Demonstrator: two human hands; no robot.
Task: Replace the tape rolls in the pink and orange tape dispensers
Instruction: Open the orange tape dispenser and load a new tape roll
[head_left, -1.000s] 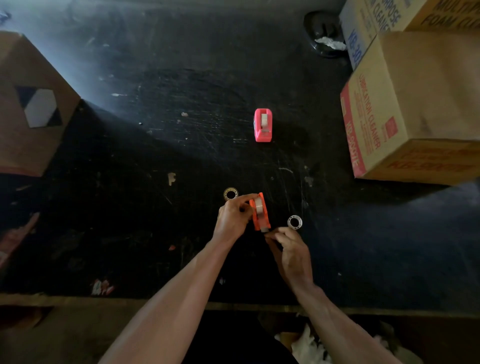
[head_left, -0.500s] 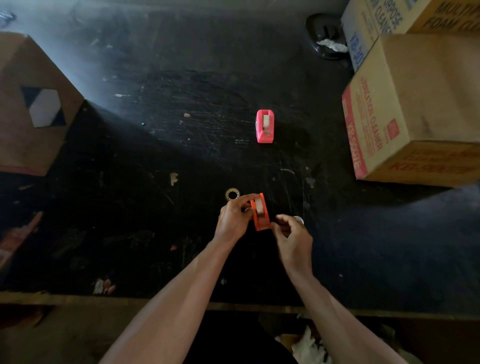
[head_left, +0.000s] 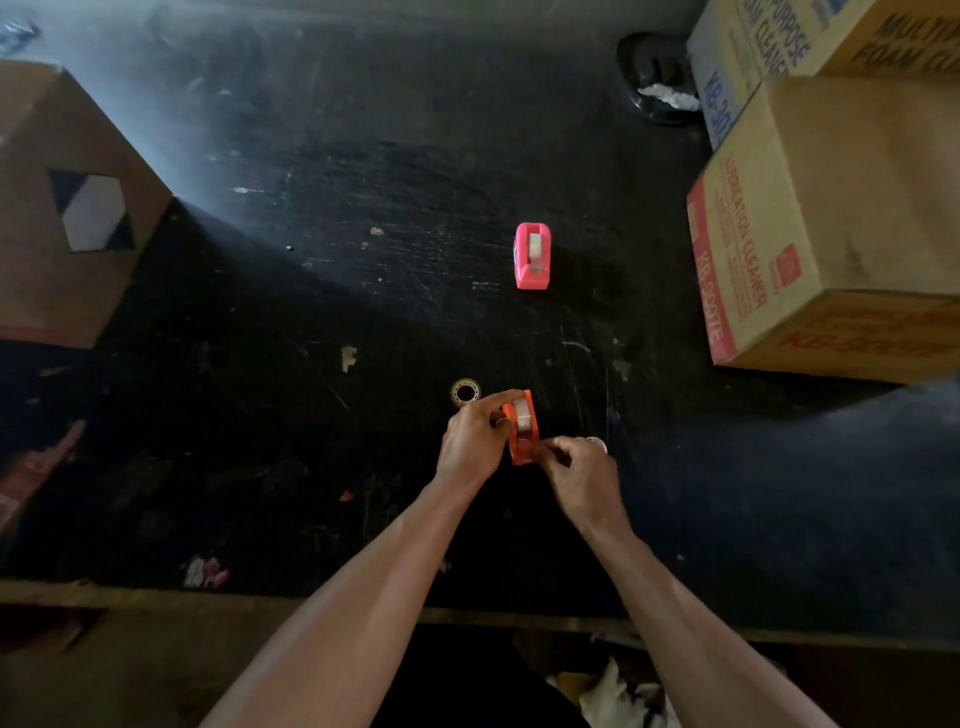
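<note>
Far left of frame: a brown cardboard box (head_left: 62, 208) with a hexagonal cut-out stood on the black, scuffed tabletop (head_left: 322, 218). Scraps of paper and debris lay scattered near the lower left edge.

Centre, just above the hands: a near-empty tape roll (head_left: 465, 391) lay flat on the tabletop, just left of the orange dispenser and close to the left fingers.

Left hand (head_left: 474, 441) was closed around the left side of the orange tape dispenser (head_left: 521, 426), thumb and fingers curled over its upper end. The dispenser sat upright in lower centre of frame, a pale tape roll seated in its cradle.

Right hand (head_left: 579, 475) was pinched at the dispenser's lower end, fingertips together near the cutter; whether they held a tape end could not be told. A white ring (head_left: 597, 443) showed partly behind the right knuckles, on the tabletop.

Above centre, well apart from the hands: the pink tape dispenser (head_left: 532, 255) stood alone on the tabletop, a pale roll inside it.

Upper right: a black dish (head_left: 652, 73) holding something white. Far right: two stacked-looking cardboard cartons (head_left: 841, 208) printed with cleaner labels.
</note>
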